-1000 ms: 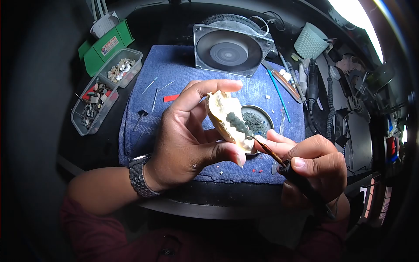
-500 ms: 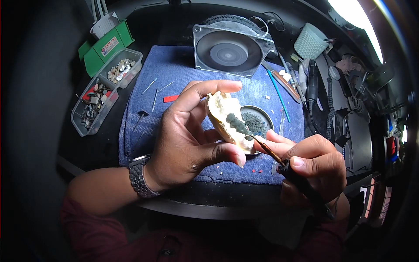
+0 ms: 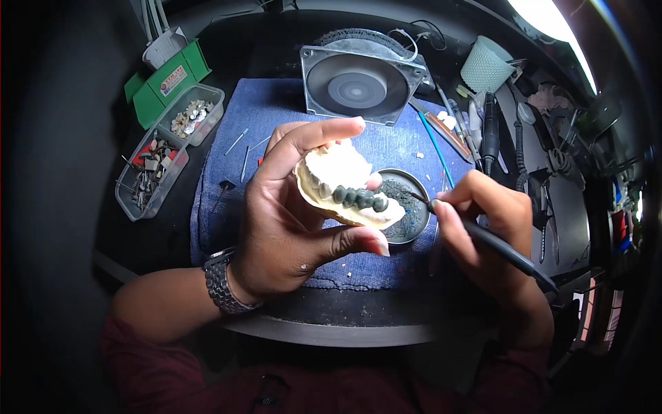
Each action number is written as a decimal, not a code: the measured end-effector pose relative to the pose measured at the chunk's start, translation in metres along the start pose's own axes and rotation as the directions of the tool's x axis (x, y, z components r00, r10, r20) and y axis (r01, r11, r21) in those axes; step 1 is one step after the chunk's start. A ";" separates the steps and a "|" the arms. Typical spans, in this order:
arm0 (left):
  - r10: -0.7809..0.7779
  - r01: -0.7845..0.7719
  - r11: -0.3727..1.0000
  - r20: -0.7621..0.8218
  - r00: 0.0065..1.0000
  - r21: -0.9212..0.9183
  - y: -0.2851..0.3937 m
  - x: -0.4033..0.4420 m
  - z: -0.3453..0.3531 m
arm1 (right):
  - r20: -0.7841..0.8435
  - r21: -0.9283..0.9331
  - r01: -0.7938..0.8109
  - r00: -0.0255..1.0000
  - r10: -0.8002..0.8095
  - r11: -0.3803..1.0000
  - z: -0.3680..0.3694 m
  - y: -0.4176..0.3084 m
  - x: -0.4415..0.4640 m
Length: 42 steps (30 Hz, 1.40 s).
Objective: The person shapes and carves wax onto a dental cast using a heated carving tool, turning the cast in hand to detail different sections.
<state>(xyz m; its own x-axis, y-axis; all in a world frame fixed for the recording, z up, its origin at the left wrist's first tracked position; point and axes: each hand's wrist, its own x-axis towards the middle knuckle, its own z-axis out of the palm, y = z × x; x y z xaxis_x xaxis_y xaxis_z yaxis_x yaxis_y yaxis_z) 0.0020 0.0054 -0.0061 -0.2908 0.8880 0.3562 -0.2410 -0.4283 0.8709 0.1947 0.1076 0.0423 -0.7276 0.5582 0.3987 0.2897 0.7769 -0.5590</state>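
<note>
Dental model (image 3: 338, 165), one, pale, held up over the front of the towel, in left hand (image 3: 276, 238). Pinched by its edges between thumb below and fingers above and behind, apparently to leave the tooth side uncovered and facing the head view. Dark green tooth-shaped row (image 3: 358, 199) along the near edge, about four lobes, turned upward into the light, likely for a clear sight of each.

Right hand (image 3: 493, 217): thumb and fingers closed in a pen hold near the front of one dark-handled tool (image 3: 507, 252), probably for fine control of the tip. Tip apart from the model, over one round dish (image 3: 407, 241) of dark shavings (image 3: 392, 192). Contact with shavings: cannot tell. Dish just behind the model, seemingly placed for short reach and to catch crumbs.

Below all this, one blue towel (image 3: 276, 96), probably as padding. On it, left side: three slim tools (image 3: 236, 141), one dark disc-headed tool (image 3: 225, 188). Right side: one blue stick (image 3: 436, 148). At the far edge, one square-framed fan (image 3: 356, 91), facing the hands, maybe for dust or fumes.

Farther left: one divided box (image 3: 165, 188), two compartments, small parts too many to count, apparently sorted by kind; one green box (image 3: 148, 103) beside. Far right: one textured cup (image 3: 486, 64), one black handpiece (image 3: 490, 127).
</note>
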 end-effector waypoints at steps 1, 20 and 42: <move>0.026 -0.026 1.000 -0.011 1.000 0.015 0.000 0.000 0.000 | 0.060 0.000 -0.116 0.991 0.116 0.993 0.003 -0.003 0.001; -0.096 0.096 0.995 -0.012 0.995 -0.025 0.003 -0.001 0.002 | -0.236 0.464 0.360 0.931 -0.279 0.810 0.007 0.008 -0.011; -0.088 0.088 0.996 0.008 0.996 0.009 0.000 -0.001 0.000 | 0.063 0.474 0.353 0.900 -0.431 0.806 -0.001 -0.004 -0.011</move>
<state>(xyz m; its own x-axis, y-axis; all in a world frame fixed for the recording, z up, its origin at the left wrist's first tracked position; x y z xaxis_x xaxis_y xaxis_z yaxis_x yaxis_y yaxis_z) 0.0022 0.0042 -0.0065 -0.2611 0.9236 0.2807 -0.2571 -0.3468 0.9020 0.2022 0.0983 0.0407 -0.8188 0.1496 0.5542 -0.3182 0.6853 -0.6551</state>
